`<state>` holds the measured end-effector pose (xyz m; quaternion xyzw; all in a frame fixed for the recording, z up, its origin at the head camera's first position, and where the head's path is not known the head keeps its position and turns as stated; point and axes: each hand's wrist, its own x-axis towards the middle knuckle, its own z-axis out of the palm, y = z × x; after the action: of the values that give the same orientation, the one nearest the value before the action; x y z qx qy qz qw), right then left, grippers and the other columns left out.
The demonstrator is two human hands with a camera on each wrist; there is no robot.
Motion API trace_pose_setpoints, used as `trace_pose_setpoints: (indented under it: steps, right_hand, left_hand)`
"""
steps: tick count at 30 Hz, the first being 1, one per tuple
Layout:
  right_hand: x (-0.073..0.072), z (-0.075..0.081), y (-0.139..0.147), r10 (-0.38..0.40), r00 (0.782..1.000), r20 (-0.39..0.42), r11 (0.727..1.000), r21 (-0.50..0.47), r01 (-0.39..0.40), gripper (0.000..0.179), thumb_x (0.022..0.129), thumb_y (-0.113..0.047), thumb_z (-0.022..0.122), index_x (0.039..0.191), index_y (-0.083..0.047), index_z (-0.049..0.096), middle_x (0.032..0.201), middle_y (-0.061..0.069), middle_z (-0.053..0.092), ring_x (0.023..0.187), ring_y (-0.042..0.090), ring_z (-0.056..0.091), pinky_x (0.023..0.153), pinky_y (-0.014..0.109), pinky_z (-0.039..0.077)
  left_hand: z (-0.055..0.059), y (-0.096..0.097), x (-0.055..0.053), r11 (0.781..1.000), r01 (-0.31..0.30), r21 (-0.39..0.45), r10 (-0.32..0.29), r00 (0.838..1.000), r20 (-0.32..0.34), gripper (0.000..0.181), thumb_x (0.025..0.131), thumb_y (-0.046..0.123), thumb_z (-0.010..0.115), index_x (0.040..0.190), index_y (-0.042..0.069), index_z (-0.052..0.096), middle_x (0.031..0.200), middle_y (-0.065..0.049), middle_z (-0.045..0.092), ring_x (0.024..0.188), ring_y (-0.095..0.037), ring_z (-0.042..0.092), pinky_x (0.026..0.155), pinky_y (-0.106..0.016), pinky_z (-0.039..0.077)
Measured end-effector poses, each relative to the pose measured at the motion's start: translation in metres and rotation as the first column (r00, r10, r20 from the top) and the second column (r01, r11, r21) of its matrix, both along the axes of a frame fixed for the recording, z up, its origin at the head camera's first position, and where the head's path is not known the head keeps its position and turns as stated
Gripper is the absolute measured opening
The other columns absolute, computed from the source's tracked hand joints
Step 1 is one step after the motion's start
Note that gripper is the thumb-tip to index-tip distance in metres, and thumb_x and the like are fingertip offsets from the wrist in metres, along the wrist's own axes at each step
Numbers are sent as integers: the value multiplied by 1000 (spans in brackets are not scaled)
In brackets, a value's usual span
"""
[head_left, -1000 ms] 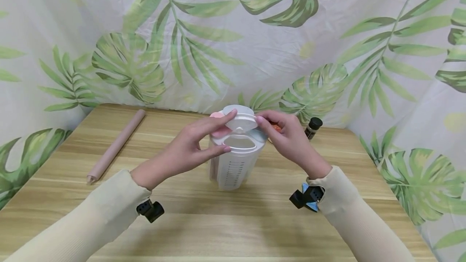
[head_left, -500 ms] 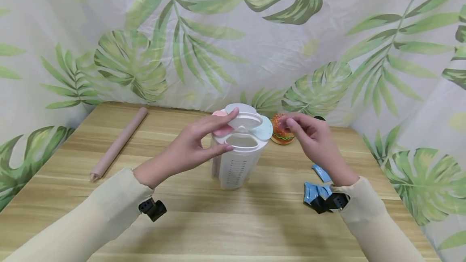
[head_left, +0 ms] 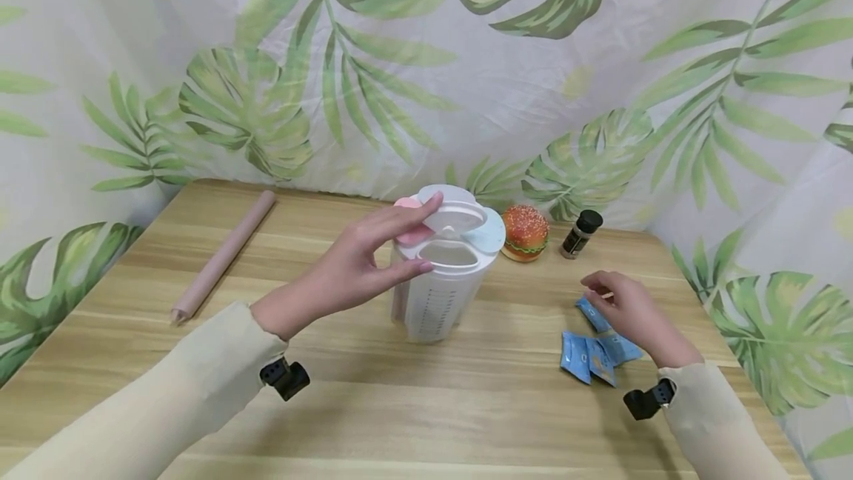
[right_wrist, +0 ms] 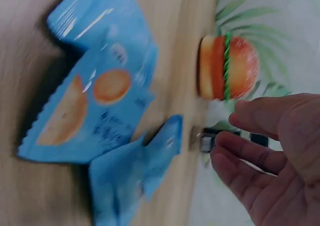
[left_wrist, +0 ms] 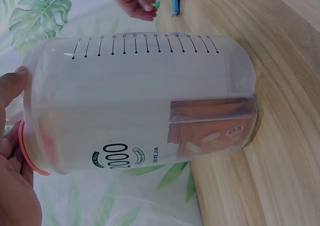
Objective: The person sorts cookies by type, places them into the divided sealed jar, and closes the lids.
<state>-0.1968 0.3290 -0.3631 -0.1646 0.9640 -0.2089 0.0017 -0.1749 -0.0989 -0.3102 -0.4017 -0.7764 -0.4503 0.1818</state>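
Note:
A tall clear food storage container [head_left: 433, 310] stands upright mid-table. Its top has pink, white and pale blue lids, and the front white flap [head_left: 460, 218] is raised over an open mouth. My left hand [head_left: 353, 261] grips the container's top, thumb at the front rim, index finger by the raised flap. Through the wall in the left wrist view, brown packets [left_wrist: 215, 131] show at the bottom of one compartment. My right hand [head_left: 629, 310], fingers loosely bent and holding nothing, hovers over several blue snack packets [head_left: 593, 354], which show a cracker print in the right wrist view.
Behind the container's right side sits a toy hamburger [head_left: 524, 232], with a small black-capped bottle [head_left: 582, 233] beside it. A long pinkish rolled tube [head_left: 223, 258] lies on the left of the wooden table [head_left: 373, 421]. A leaf-print curtain [head_left: 373, 95] hangs behind.
My right hand has left the raised flap and moved right and toward me, over the blue packets. The burger and bottle came into full view. My left hand has stayed on the container.

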Motion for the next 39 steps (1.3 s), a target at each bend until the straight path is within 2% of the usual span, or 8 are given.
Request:
trace_pose_setpoints:
  steps: [4,8,13,18,23,28,31,39]
  right_hand:
    - [-8,-12,17,-12,997,74,999,43,9,35,104,-7,62,131,14,60,126,37,65,116,55,62,93,62,57]
    - [-14,-19,25,-19,990,138,996,89,6,40,101,-5,63,134,17,56,124,39,65,113,55,64,92,63,57]
    - [-18,-25,30,-32,984,176,996,90,16,48,98,-2,65,138,20,49,118,39,64,105,50,66,87,59,58]
    - [-19,-22,32,-45,981,188,998,44,37,57,98,-2,66,143,22,41,106,32,64,89,34,63,76,47,55]
    - [-20,-22,34,-50,985,165,998,45,43,49,98,-8,70,134,20,51,101,26,65,86,27,62,74,42,53]
    - [-20,-24,34,-110,983,146,994,15,109,33,98,-11,71,120,12,61,93,18,65,81,22,58,66,33,49]
    - [-18,-25,33,-147,978,145,989,-3,149,28,99,-13,70,116,8,63,94,19,68,81,21,60,65,31,49]
    - [-14,-24,17,-170,982,81,983,-51,175,27,102,-18,69,119,4,66,90,11,66,78,17,55,62,27,45]
  left_hand:
    - [2,0,-1,1000,-1,-2,1,1000,5,75,87,6,84,154,2,50,132,-11,73,126,-27,65,124,-49,40]
    - [3,0,-2,1000,-5,-4,5,1000,10,75,87,6,84,154,3,50,135,-11,72,126,-26,65,123,-48,42]
    - [3,0,0,1000,1,12,-1,1000,19,74,87,6,84,154,4,51,135,-11,72,122,-24,66,124,-47,41]
    - [3,1,0,999,16,30,-16,1000,18,74,88,6,83,154,4,51,130,-11,73,118,-22,66,125,-45,40]
    - [4,0,1,1000,8,20,-9,1000,29,74,88,6,83,154,4,51,133,-12,72,121,-23,66,124,-45,41]
    - [4,-2,2,1000,5,12,-5,999,32,74,88,6,84,154,4,50,135,-12,72,123,-24,66,126,-48,39]
    - [4,-1,2,1000,6,11,-7,1000,28,74,87,6,84,154,4,51,132,-12,73,122,-24,66,125,-47,39]
    - [2,-1,2,1000,11,8,-12,998,55,76,87,7,84,155,4,49,127,-9,74,123,-23,65,124,-45,41]
